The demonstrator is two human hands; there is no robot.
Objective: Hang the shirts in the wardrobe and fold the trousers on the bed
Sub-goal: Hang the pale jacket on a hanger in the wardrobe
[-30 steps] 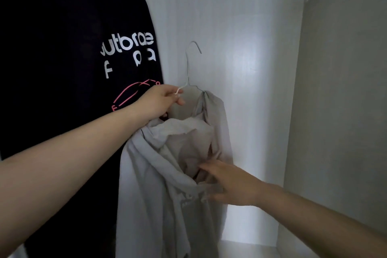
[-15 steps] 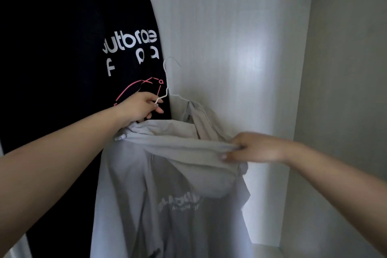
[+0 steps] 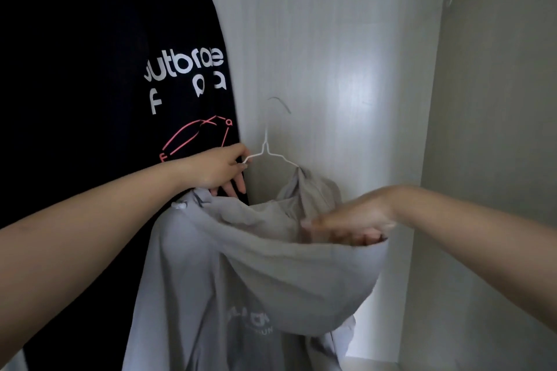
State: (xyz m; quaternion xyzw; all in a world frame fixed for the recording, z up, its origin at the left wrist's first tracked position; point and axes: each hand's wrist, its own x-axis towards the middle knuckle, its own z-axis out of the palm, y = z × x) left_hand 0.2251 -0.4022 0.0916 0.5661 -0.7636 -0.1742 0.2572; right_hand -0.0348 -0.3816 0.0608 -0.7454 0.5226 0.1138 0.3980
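Observation:
A grey shirt (image 3: pixel 241 280) with a faint chest print hangs partly on a thin white wire hanger (image 3: pixel 265 151) inside the wardrobe. Only the hanger's right shoulder is inside the cloth; its left shoulder is bare. My left hand (image 3: pixel 221 170) pinches that bare left end of the wire, and the hook is free in the air. My right hand (image 3: pixel 349 224), blurred, reaches into the shirt's wide opening, its fingers curled over the fabric edge at the right. A black shirt (image 3: pixel 90 69) with white and pink print hangs at the left.
The wardrobe's pale back panel (image 3: pixel 331 39) stands right behind the hanger. Its side wall (image 3: pixel 497 129) closes off the right. A strip of the wardrobe floor (image 3: pixel 373 364) shows below the grey shirt. The black shirt fills the left side.
The hanger has turned and shifted right, with its hook now upright. My right hand has moved left into the shirt's opening, and the opening has widened and sagged.

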